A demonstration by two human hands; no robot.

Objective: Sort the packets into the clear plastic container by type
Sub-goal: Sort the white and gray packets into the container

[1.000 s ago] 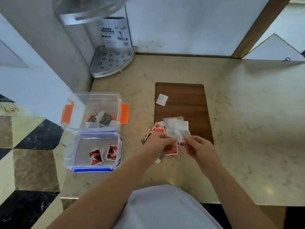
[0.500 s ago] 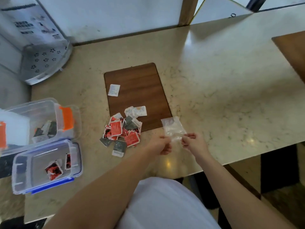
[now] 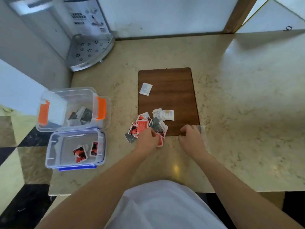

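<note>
A heap of red, grey and white packets (image 3: 146, 125) lies at the near left corner of a brown wooden board (image 3: 171, 96). My left hand (image 3: 146, 140) rests on the heap's near edge, fingers curled on a red packet (image 3: 160, 141). My right hand (image 3: 192, 140) is beside it, closed over a clear plastic bag (image 3: 203, 135) that shows along its right side. At the left stand two clear containers: one with orange clips (image 3: 100, 109) holding grey packets (image 3: 81, 115), and one with blue trim (image 3: 54, 152) holding two red packets (image 3: 85, 152).
One white packet (image 3: 145, 89) lies alone on the board's left side. A metal corner rack (image 3: 92, 52) stands at the back left against the wall. The marble counter's near edge (image 3: 231, 190) runs close to my body; the containers sit near its left edge.
My left hand let go of the clear bag and moved left onto the packet heap. My right hand lowered the bag to the counter. The camera swung back to the left.
</note>
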